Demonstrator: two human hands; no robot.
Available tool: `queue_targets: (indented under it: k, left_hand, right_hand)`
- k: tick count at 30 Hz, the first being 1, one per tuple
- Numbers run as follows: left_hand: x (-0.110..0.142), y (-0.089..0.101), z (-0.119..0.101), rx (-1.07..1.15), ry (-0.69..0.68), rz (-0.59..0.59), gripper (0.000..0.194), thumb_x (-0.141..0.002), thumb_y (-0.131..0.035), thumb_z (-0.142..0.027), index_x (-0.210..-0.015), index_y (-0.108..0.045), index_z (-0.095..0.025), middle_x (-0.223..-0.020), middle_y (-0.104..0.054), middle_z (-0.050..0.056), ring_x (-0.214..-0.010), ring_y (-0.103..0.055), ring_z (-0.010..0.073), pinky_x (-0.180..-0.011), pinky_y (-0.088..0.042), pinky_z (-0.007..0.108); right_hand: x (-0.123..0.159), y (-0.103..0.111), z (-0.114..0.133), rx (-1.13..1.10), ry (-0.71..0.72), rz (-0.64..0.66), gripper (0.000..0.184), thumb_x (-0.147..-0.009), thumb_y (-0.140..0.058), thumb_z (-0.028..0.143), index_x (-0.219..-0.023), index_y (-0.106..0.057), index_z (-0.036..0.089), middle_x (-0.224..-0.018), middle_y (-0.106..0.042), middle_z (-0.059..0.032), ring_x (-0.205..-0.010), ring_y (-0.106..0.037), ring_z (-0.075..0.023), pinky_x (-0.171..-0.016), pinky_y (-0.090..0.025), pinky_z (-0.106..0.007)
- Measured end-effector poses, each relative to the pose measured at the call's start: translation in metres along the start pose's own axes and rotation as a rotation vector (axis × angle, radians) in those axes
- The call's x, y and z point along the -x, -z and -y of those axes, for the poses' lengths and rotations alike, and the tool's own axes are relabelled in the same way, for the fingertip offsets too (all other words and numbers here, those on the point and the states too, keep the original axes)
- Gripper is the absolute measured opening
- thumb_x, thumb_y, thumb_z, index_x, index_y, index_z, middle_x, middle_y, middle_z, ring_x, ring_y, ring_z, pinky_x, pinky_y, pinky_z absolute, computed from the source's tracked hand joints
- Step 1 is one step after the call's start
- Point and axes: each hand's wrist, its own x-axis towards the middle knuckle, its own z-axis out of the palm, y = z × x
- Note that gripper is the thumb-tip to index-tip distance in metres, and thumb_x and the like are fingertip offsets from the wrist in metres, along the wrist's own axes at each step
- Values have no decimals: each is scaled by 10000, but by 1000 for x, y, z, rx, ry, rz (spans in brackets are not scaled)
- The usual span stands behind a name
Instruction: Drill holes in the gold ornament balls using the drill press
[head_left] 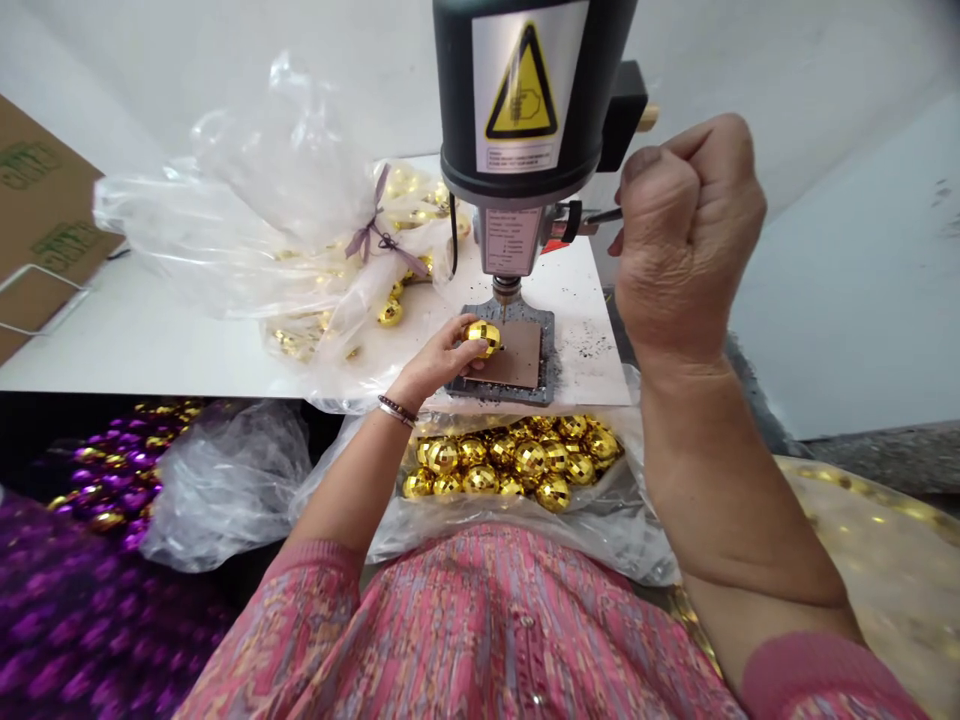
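Note:
My left hand [452,350] pinches a shiny gold mirror-faceted ball [482,338] over a brown board [516,355] on the base of a drill press [536,110]. The drill bit [505,308] points down just above and to the right of the ball; whether it touches the ball I cannot tell. Raised at the right, my right hand [686,215] is closed in a fist around the press's feed lever [604,215]. Most of that lever is hidden inside the fist. A yellow warning triangle marks the black motor housing.
Many gold balls fill an open plastic bag [517,465] below the table edge. On the white table [172,350], a tied clear bag [300,230] holds more. Dark shavings surround the press base. Purple and gold balls [112,470] lie lower left; a cardboard box [49,220] stands far left.

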Motion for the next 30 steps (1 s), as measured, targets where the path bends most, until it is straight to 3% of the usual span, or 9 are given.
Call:
queue_targets:
  k: [5,8,12,16,21,25,30]
  left_hand:
    - [-5,-8,-9,-242,6,-50,525,-891,-699,-302,-1396,-639,-167,-1051,-719,49,-680,-629,105,-636,-505,241]
    - [-9,-10,-12,-393,-48,-72,515,-873,-713,-316,-1365,-682,-167,-1086,-743,45,-788,-655,137,-734,-533,255]
    - [-13,-11,-15,-465,-94,-57,509,-861,-724,-327,-1341,-713,-159,-1046,-764,27,-926,-677,174,-838,-536,255]
    - [-18,-14,-16,-519,-117,-46,508,-830,-774,-340,-1295,-749,-139,-1003,-765,17,-907,-662,171,-841,-514,253]
    - [-26,-20,-8,-473,-175,-3,561,-785,-817,-330,-1299,-758,-112,-1016,-769,51,-888,-649,177,-839,-513,270]
    - [-28,-22,1,-375,-160,-16,666,-770,-831,-335,-1380,-721,-93,-1002,-768,52,-883,-637,180,-847,-515,283]
    - [-29,-22,5,-326,-186,15,509,-760,-820,-308,-1229,-764,-118,-940,-758,30,-846,-620,165,-773,-484,255]
  right_hand:
    - [-4,-1,3,-3,17,-33,299,-995,-497,338,-786,-321,214,-690,-346,56,-612,-336,-34,-746,-423,-226]
    - [-3,0,7,-1,-26,-34,296,-972,-535,299,-775,-326,227,-703,-351,41,-623,-311,-59,-732,-424,-237]
    - [-3,-1,12,-26,-48,-50,299,-962,-564,255,-763,-341,235,-695,-357,29,-640,-334,-79,-707,-415,-234]
    - [-3,-2,12,-84,-47,-58,286,-949,-581,250,-758,-368,236,-690,-412,23,-646,-364,-86,-699,-437,-228]
    - [-3,0,7,-48,-18,-42,284,-957,-537,347,-779,-355,222,-687,-424,38,-608,-316,-62,-694,-429,-228]
    - [3,2,3,-38,-19,-13,306,-961,-554,411,-793,-380,223,-673,-447,38,-593,-364,-71,-702,-436,-266]
    - [17,3,-3,-15,25,-48,242,-932,-569,384,-811,-438,220,-689,-489,24,-651,-415,-80,-659,-404,-252]
